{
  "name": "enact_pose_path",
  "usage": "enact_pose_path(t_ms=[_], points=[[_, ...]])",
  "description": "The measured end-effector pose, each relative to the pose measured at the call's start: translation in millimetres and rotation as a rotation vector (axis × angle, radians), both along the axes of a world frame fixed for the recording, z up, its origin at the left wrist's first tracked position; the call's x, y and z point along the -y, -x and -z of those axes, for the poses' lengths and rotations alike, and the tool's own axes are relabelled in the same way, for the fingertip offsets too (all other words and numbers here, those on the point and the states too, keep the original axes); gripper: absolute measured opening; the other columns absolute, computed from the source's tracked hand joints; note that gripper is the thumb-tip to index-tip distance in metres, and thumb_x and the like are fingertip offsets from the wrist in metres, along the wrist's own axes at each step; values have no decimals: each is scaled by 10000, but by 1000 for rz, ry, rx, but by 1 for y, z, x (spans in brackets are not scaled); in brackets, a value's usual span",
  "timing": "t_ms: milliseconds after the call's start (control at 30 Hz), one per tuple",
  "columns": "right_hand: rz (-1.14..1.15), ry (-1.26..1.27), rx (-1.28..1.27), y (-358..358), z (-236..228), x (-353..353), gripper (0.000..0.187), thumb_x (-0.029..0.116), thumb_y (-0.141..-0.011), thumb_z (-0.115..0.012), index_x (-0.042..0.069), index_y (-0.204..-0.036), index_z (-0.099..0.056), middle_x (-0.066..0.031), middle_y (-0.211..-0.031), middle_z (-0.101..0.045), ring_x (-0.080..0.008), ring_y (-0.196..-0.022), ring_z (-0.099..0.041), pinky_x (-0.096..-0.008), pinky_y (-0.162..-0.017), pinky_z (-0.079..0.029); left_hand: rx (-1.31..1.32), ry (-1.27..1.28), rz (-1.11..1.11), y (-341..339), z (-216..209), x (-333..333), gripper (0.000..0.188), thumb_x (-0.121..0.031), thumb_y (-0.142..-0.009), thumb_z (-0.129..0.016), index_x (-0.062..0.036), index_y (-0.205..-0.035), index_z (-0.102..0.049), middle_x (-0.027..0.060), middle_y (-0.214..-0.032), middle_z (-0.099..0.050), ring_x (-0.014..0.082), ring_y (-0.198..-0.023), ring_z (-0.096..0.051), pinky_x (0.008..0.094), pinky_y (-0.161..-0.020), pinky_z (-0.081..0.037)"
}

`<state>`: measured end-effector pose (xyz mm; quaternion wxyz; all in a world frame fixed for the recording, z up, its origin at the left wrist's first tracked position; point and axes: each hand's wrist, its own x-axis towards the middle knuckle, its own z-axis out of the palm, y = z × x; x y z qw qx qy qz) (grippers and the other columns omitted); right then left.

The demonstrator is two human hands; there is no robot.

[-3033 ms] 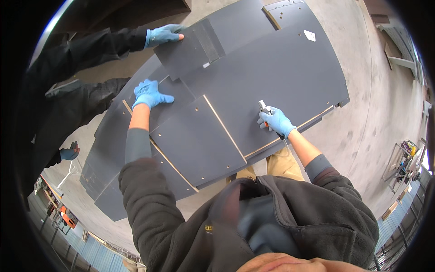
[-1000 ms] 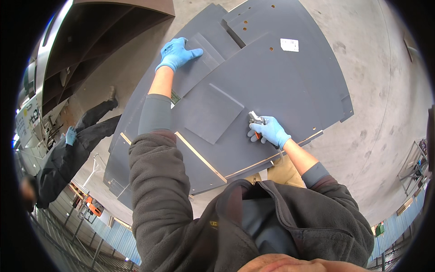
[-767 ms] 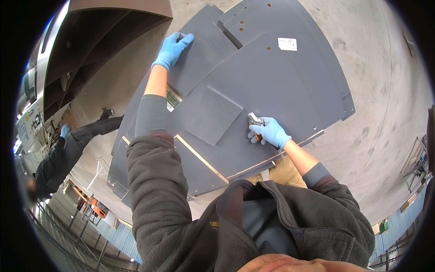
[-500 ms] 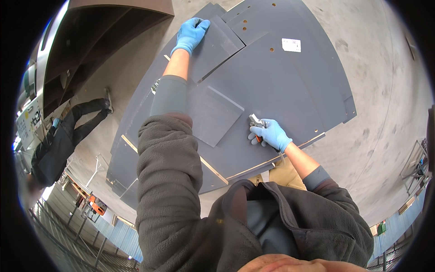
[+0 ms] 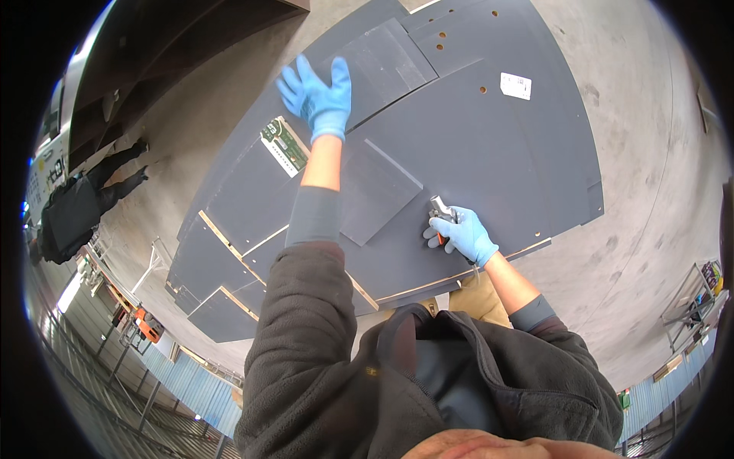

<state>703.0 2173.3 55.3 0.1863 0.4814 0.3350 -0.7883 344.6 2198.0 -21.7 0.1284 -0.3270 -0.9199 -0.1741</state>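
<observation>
My left hand (image 5: 319, 98), in a blue glove, has its fingers spread and holds nothing. It is over the far left part of a stack of dark grey panels (image 5: 436, 145), beside a rectangular panel (image 5: 390, 65); whether it touches is unclear. My right hand (image 5: 466, 233), gloved alike, is closed round a hand tool (image 5: 439, 205) with a silver head, a dark body and an orange part. A thin hose shows below that wrist. Left of the tool lies a small grey panel (image 5: 381, 191). A green and white label (image 5: 284, 147) sits near my left wrist.
A white label (image 5: 515, 86) and several round holes mark the panels' far side. Pale bare edges (image 5: 229, 246) show at the near left. Large brown panels (image 5: 183, 46) stand at the far left, with a co-worker in dark clothes (image 5: 73, 214) nearby. A rack (image 5: 692, 306) stands right.
My left hand has lifted off the far panel edge, moved nearer and spread its fingers, uncovering the green and white label. My right hand keeps the tool, its head now turned more upright.
</observation>
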Motion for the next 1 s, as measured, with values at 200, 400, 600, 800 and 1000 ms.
enact_pose_path(t_ms=[200, 400, 600, 800, 1000], points=[[3, -30, 33, 2, 1, 4, 234, 259, -1022, -715, 36, -1090, -705, -95, -991, -807, -133, -805, -761, -272, -610, -546, 191, -99, 26, -15, 33, 8, 809, -538, -965, -657, -15, -1566, -514, 328, -1610, -411, 550, -1552, -293, 638, -1306, -163], [-2, -40, 32, 2, 0, 7, 258, 278, -1014, -709, 29, -1085, -708, -91, -982, -805, -130, -807, -752, -289, -624, -555, 146, 52, -3, -14, 29, 7, 789, -570, -965, -628, -79, -1576, -533, 303, -1657, -409, 529, -1584, -263, 631, -1314, -122], [-25, -47, 15, 1, 3, 4, 277, 286, -1014, -706, 19, -1089, -710, -89, -969, -804, -133, -795, -751, -294, -633, -563, 137, 107, 358, -18, 15, -30, 806, -573, -944, -637, -147, -1614, -497, 237, -1721, -350, 481, -1611, -241, 643, -1312, -103], [-7, -24, 28, 1, 3, 3, 278, 267, -1024, -699, 8, -1123, -702, -105, -947, -806, -162, -800, -775, -281, -603, -554, 163, 161, 532, -29, 10, -34, 837, -623, -948, -631, -209, -1654, -455, 197, -1737, -343, 416, -1610, -272, 614, -1311, -110], [-49, -15, 31, 6, 4, 2, 285, 282, -1040, -686, 25, -1164, -697, -119, -953, -812, -185, -770, -784, -283, -584, -546, 245, 147, 578, -9, 2, -31, 769, -613, -955, -648, -184, -1585, -549, 163, -1668, -482, 353, -1550, -417, 593, -1299, -180]])
